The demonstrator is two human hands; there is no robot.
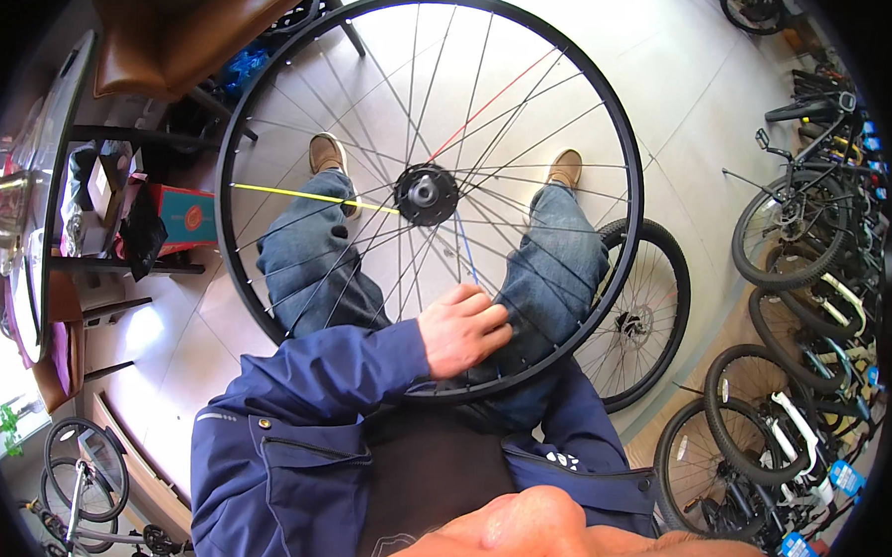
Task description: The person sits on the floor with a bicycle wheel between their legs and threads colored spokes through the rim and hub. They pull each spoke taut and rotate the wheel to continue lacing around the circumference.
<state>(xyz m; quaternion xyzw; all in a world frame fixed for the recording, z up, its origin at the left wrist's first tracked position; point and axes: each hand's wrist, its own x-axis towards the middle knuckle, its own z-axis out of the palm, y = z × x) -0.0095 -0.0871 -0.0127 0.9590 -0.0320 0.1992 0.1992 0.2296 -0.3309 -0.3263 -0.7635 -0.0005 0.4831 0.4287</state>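
A bare bicycle wheel (630, 212) without a tyre lies across my lap, its black hub (426, 192) facing up. Most of its spokes are black, but one is yellow (315, 195), one red (493, 103) and one blue (466, 245). My left hand (462, 331) reaches in over the near part of the wheel. Its fingers are curled closed around the outer stretch of the blue spoke; the fingertips are partly hidden. On the other side, my right sleeve (581, 424) passes beneath the rim, and my right hand is hidden.
Another wheel with a tyre (675, 318) stands beside my right leg. Several parked bicycles (792, 229) line the right side. To the left are a brown leather chair (168, 37), a glass-topped table (60, 192) and a red box (182, 217). More bicycles (84, 472) stand at lower left.
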